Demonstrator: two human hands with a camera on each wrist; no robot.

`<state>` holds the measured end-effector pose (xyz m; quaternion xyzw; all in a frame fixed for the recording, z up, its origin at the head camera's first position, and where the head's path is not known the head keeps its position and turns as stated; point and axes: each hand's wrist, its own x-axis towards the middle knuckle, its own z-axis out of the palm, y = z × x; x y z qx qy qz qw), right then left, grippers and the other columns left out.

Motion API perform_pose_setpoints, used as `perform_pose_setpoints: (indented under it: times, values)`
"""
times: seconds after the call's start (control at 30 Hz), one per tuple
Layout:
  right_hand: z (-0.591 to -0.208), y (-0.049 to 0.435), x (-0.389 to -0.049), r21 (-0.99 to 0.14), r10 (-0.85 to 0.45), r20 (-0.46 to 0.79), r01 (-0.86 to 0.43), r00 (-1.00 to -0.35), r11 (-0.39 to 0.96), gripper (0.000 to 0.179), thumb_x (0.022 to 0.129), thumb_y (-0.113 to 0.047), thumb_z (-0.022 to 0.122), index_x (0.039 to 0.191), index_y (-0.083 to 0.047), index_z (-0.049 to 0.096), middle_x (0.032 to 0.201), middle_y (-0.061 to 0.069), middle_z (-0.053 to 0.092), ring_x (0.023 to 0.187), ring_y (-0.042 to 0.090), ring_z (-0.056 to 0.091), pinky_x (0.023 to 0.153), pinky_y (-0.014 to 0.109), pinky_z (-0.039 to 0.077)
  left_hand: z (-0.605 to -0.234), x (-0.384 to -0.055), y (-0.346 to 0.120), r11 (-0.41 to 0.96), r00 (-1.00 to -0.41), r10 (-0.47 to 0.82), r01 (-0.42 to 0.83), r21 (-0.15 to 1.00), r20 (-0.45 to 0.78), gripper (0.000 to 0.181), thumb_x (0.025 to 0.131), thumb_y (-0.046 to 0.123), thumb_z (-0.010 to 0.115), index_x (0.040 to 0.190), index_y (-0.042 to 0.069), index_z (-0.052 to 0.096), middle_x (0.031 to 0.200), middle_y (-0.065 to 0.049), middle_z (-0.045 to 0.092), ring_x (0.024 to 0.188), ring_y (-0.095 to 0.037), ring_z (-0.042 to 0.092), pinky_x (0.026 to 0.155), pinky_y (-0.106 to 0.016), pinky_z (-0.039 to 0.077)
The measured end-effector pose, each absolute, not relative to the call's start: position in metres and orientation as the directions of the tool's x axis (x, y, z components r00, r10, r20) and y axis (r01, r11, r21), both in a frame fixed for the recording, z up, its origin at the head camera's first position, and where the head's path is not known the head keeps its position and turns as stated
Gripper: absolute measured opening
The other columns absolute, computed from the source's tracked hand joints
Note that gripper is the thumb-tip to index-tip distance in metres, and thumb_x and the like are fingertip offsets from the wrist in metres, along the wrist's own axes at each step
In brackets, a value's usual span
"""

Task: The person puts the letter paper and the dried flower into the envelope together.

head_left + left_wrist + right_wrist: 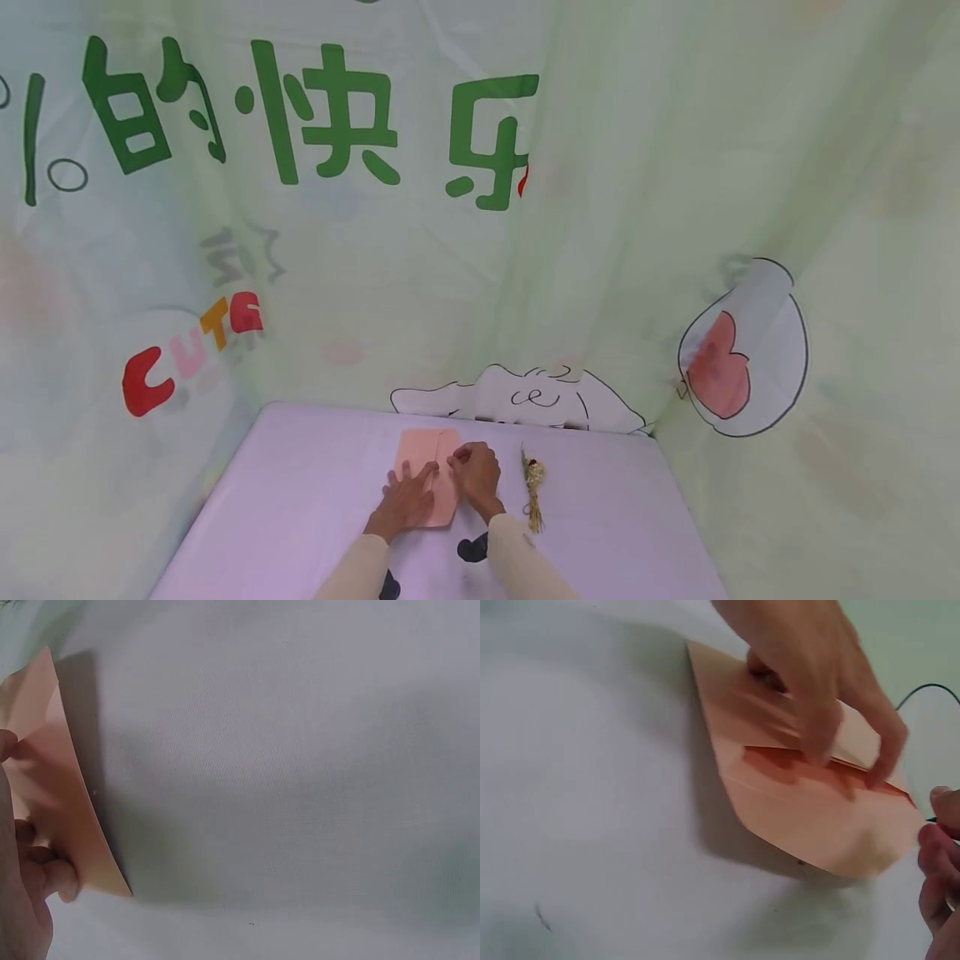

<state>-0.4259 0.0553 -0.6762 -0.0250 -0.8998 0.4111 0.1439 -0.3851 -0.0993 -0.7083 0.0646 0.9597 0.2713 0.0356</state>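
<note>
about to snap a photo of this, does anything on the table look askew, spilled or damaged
Nothing stands out as spilled or damaged. The pink envelope gapes at its opening in the right wrist view, but the left hand is right there, so that's probably just handling. The dried flower bundle lies apart to its right.

My head feed shows a pale green curtain printed with green Chinese characters, a red letter C to their lower left and a pinkish-red heart at right. I see a dried-flower bunch lying on the lavender tabletop.
</note>
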Motion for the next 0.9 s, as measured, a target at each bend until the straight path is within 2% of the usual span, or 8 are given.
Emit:
perform_pose_setpoints:
  times: [0.17,0.43,0.63,0.9]
  values:
    - [-0.653,0.072,-0.43,-0.708,0.167,0.338,-0.133,-0.926,0.694,0.016,0.088,-0.016,0.091,0.099,-0.007,0.085,0.077,0.005,0.075,0.065,0.014,0.058,0.064,0.034,0.046,-0.706,-0.38,-0.1,0.847,-0.989,0.142,0.102,0.521,-0.038,0.045,0.108,0.025,0.061,0.152,0.024,0.052,0.16,-0.044,0.044,0.137,-0.08,0.043,0.107,-0.087,0.041]
    - [-0.631,0.102,-0.434,-0.68,0.228,0.401,-0.121,-0.887,0.723,0.029,0.085,-0.021,0.095,0.108,-0.006,0.085,0.084,0.008,0.077,0.07,0.016,0.061,0.073,0.039,0.046,-0.694,-0.372,-0.101,0.833,-0.986,0.168,0.147,0.534,0.009,0.043,0.106,0.021,0.062,0.148,0.023,0.052,0.156,-0.047,0.045,0.128,-0.078,0.049,0.103,-0.084,0.045]
    - [-0.624,0.123,-0.433,-0.692,0.273,0.433,-0.122,-0.859,0.712,0.033,0.085,-0.02,0.095,0.111,-0.005,0.084,0.091,0.013,0.078,0.078,0.022,0.068,0.074,0.041,0.051,-0.697,-0.375,-0.102,0.814,-0.99,0.138,0.097,0.573,-0.028,0.047,0.107,0.021,0.059,0.153,0.02,0.053,0.161,-0.045,0.039,0.137,-0.079,0.041,0.109,-0.087,0.036]
    - [-0.63,0.156,-0.426,-0.716,0.341,0.426,-0.082,-0.838,0.693,0.039,0.085,-0.019,0.095,0.117,-0.002,0.082,0.096,0.014,0.076,0.087,0.028,0.069,0.077,0.043,0.052,-0.701,-0.376,-0.099,0.807,-0.987,0.153,0.092,0.583,-0.056,0.049,0.107,0.023,0.055,0.155,0.02,0.051,0.163,-0.048,0.034,0.142,-0.081,0.033,0.113,-0.088,0.032]
